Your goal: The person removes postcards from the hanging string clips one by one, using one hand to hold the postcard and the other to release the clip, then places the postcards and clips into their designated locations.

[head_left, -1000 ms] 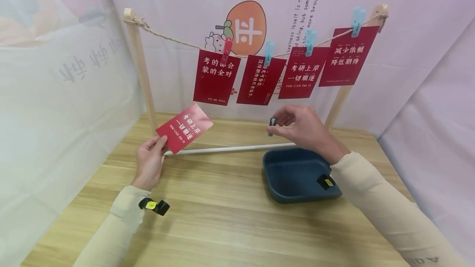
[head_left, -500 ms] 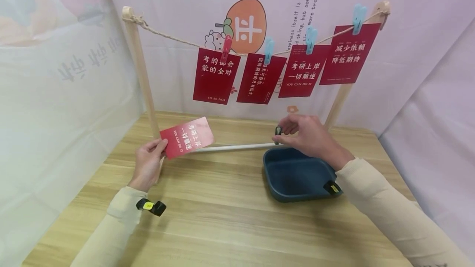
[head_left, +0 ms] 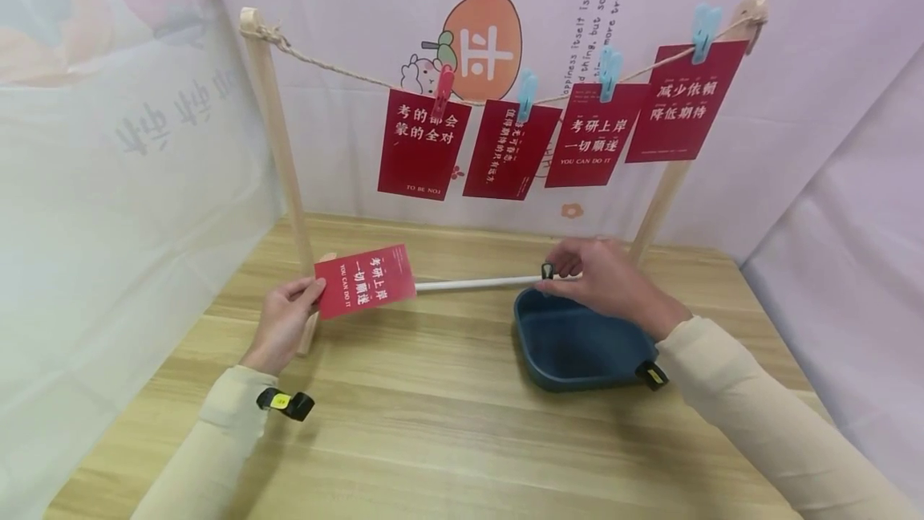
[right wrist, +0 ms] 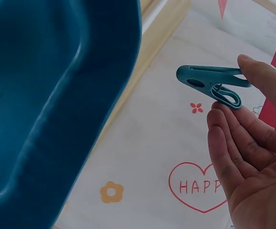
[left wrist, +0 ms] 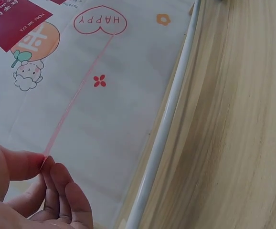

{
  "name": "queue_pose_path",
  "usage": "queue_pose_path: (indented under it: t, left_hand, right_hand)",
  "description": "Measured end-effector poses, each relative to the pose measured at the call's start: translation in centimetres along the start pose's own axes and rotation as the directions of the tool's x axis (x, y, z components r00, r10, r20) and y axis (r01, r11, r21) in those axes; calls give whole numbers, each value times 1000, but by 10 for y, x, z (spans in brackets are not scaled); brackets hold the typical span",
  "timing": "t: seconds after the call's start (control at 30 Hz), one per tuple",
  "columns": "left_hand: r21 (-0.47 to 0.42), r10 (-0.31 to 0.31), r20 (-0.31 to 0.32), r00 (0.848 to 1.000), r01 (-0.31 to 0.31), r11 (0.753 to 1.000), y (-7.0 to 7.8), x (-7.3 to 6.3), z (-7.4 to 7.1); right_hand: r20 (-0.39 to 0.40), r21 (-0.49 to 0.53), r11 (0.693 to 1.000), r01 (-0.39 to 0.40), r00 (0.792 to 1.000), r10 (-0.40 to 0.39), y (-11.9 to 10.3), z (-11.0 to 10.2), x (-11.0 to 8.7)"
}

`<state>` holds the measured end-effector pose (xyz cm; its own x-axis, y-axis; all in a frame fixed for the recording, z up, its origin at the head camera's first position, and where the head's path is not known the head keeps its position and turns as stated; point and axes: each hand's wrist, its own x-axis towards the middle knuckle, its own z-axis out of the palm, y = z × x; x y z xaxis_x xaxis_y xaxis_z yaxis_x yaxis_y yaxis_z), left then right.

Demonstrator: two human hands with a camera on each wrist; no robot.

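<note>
My left hand (head_left: 280, 323) pinches the left end of a red card (head_left: 366, 281) with white print, holding it above the table by the rack's left post. Seen edge-on in the left wrist view, that card is a thin pink strip (left wrist: 78, 95) between thumb and fingers. My right hand (head_left: 602, 279) holds a dark teal clothespin (right wrist: 209, 82) between thumb and fingertips, over the back rim of a blue tray (head_left: 530, 363). Above both hands, several red cards hang from a twine line (head_left: 332, 67): one by a red clothespin (head_left: 443, 93), the others by light blue clothespins (head_left: 528, 96).
A wooden post (head_left: 277, 143) stands at the left and another post (head_left: 660, 203) at the right, carrying the twine. A white rod (head_left: 469, 285) runs low between them above the wooden table (head_left: 433, 440). Printed cloth (head_left: 346, 159) hangs behind.
The card in my left hand has lowered and turned from slanted to nearly level. My right hand has moved down and slightly right with the clothespin, closer to the tray.
</note>
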<state>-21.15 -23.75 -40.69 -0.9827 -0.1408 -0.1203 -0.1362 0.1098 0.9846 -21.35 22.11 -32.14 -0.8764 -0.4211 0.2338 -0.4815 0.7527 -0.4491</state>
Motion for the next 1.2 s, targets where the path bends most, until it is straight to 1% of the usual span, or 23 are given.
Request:
queue_pose_path:
  t: [0.2,0.33,0.43,0.6,0.9,1.1,1.2]
  left_hand:
    - [-2,-21,20,1000,21,1000,-3,1,-3]
    - [25,-34,21,999,34,999,-5,1,-5]
    - [65,-25,14,1000,24,998,-6,1,-6]
    - [121,-2,12,1000,0,993,-9,1,-5]
    - [153,18,16,1000,-20,988,-15,1,-3]
    - [180,1,18,1000,-4,984,-19,1,-5]
    - [177,-1,25,1000,-4,984,-20,1,-6]
  right_hand:
    - [43,-22,1000,1,999,0,4,4,-2]
    - [87,-18,1000,3,996,-1,8,8,-2]
    - [119,-15,1000,4,993,-2,11,12,-1]
    - [154,-46,999,8,988,-1,15,17,-1]
    - [219,-73,996,43,975,-26,20,27,-3]
    - [253,-86,995,46,967,-22,22,31,-4]
    - [274,-108,993,44,962,-13,24,34,-4]
